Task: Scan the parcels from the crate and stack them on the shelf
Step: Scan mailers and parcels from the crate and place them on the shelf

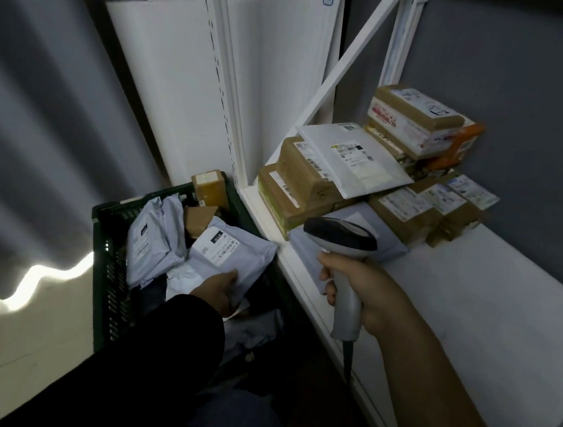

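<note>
Roughly halfway, I judge: many parcels sit stacked far along the shelf, while several wait in the crate at left. My left grip pinches a grey mailer there, and my right grip wraps the scanner.

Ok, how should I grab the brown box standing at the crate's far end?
Take the brown box by its top end, coming from above: it stands upright in the far corner of the crate, top clear, base hidden behind another carton.
</note>
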